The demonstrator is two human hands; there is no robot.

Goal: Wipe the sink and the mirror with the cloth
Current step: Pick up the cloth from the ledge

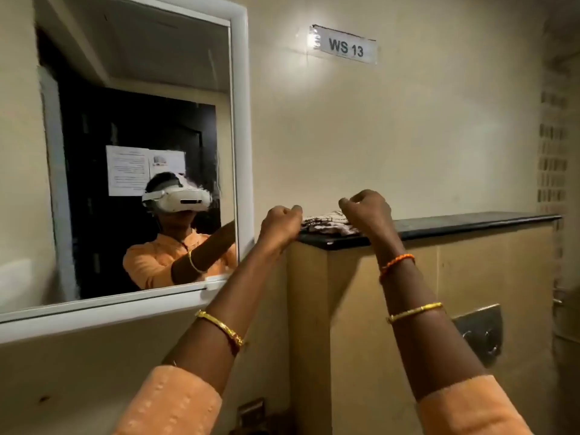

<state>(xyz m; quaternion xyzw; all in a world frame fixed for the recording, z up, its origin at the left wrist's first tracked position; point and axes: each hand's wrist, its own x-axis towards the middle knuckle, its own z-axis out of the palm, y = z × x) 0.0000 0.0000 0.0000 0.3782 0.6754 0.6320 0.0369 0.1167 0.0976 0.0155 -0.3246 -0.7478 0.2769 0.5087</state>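
Observation:
A pale patterned cloth (pixel 323 221) lies flat on the dark ledge (pixel 470 224) at head height. My left hand (pixel 281 224) pinches the cloth's left edge with curled fingers. My right hand (pixel 367 211) is closed over its right end. The white-framed mirror (pixel 138 146) hangs on the wall to the left of both hands and reflects a person in an orange top. The sink is out of view.
The ledge tops a beige boxed-in wall section (pixel 408 309) with a metal flush plate (pixel 480 334) low on the right. A label reading WS 13 (pixel 345 45) is stuck on the wall above.

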